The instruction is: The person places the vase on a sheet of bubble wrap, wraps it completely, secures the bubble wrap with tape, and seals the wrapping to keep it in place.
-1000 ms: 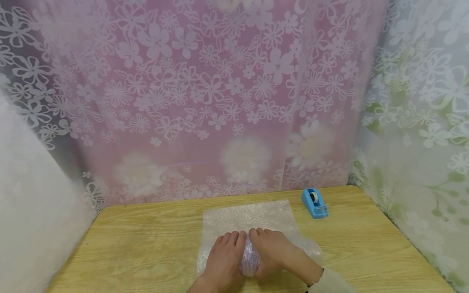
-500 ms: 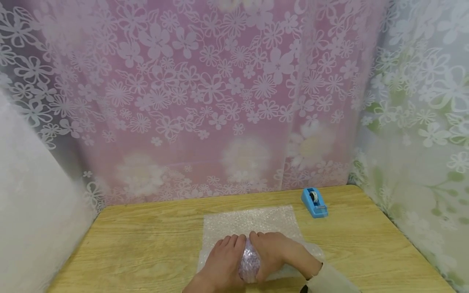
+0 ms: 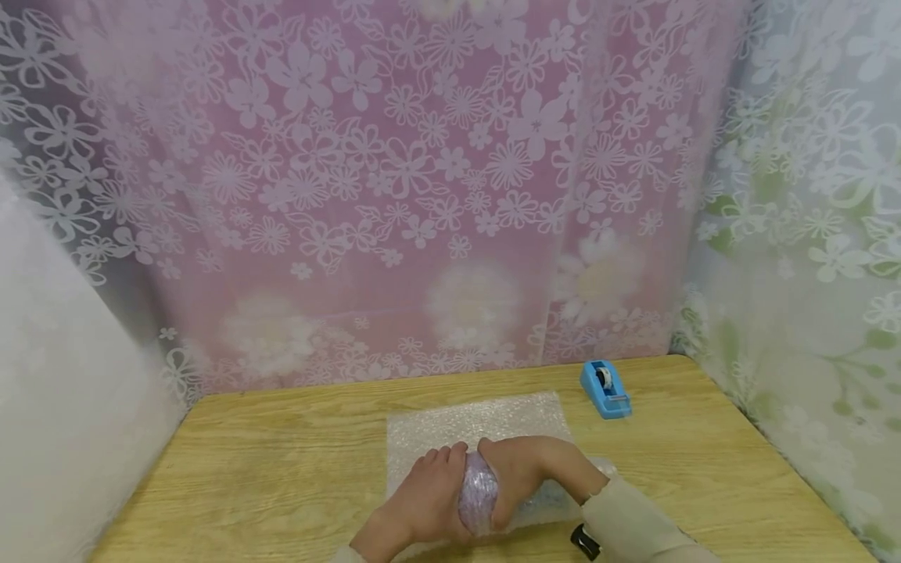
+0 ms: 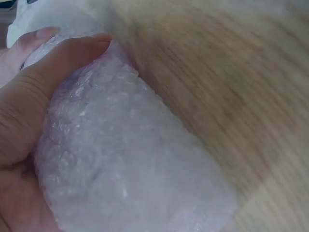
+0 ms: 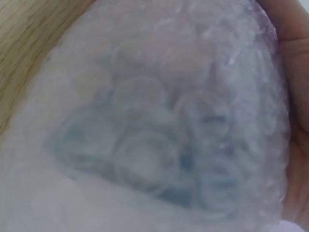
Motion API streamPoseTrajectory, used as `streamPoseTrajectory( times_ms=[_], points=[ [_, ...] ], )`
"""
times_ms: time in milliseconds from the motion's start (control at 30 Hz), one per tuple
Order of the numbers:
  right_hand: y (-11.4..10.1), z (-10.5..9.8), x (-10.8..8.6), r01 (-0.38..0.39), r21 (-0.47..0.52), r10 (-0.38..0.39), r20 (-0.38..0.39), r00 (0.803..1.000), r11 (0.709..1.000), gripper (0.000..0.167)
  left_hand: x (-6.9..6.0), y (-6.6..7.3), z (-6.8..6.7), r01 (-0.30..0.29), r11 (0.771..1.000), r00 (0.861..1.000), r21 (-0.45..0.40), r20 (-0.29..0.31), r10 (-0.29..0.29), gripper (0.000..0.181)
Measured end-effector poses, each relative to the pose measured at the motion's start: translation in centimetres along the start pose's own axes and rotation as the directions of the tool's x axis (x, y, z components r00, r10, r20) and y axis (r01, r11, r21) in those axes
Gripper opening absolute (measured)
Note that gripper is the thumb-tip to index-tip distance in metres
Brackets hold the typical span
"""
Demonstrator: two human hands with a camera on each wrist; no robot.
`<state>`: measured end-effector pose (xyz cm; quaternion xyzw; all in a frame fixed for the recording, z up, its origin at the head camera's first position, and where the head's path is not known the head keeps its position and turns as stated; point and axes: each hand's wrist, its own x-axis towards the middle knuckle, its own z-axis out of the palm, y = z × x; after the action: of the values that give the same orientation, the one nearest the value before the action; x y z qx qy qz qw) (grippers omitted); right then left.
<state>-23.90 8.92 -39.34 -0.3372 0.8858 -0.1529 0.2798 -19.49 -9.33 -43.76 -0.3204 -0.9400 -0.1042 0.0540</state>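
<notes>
A purple-tinted bundle rolled in bubble wrap [image 3: 479,494] lies between both hands near the table's front. My left hand [image 3: 431,491] grips its left end, with the thumb [image 4: 72,55] lying along the wrapped surface in the left wrist view. From the right, my right hand [image 3: 524,473] holds the other end. Behind the hands, a flat stretch of the bubble wrap sheet [image 3: 479,414] spreads over the table. Through the cloudy layers in the right wrist view, a blurred bluish pattern [image 5: 145,150] shows. What the wrap encloses cannot be made out.
A blue tape dispenser [image 3: 605,389] stands at the back right of the wood-grain table [image 3: 281,469]. Flower-patterned sheets [image 3: 422,195] hang behind the table and along its right side. A white surface [image 3: 70,375] borders the left.
The right wrist and sleeve have shifted up and left, showing more forearm. The left forearm has moved slightly left and up. Both hands still hold the bundle; the sheet's far edge sits slightly nearer.
</notes>
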Motion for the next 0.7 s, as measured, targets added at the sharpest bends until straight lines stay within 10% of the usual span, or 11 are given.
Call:
streamPoseTrajectory(
  times_ms=[567, 700],
  points=[
    [0.37, -0.19, 0.27, 0.031, 0.085, -0.033, 0.033, 0.999, 0.996, 0.062, 0.52, -0.29, -0.22, 0.046, 0.998, 0.996, -0.054, 0.074, -0.042, 0.079],
    [0.08, 0.10, -0.29, -0.028, -0.052, 0.025, -0.061, 0.998, 0.998, 0.094, 0.55, -0.24, -0.37, 0.032, 0.999, 0.997, -0.022, 0.068, -0.031, 0.082]
  ],
)
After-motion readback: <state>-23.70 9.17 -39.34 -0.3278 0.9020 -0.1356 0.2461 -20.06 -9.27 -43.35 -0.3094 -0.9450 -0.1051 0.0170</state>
